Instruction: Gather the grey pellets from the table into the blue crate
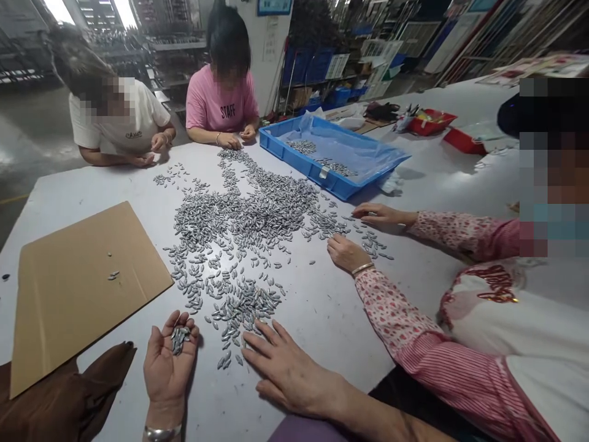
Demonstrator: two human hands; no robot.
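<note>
My left hand [171, 368] is turned palm up near the front of the table, its fingers curled around a few small silvery-grey, spindle-shaped pieces [179, 339]. To its right, my right hand [294, 371] lies palm down with the fingers spread, the fingertips at the near edge of a heap of the same pieces [251, 304]. This heap runs back into a much larger spread of pieces [271, 209] across the white table. Whether any piece lies under my right fingers is hidden.
A cardboard sheet [87, 294] with a few pieces lies left, beside brown cloth [101, 383]. A blue tray [299, 161] lined with plastic holds pieces at the back. A co-worker's hands [347, 253] touch pieces at right; two more people [225, 101] lean over the far edge.
</note>
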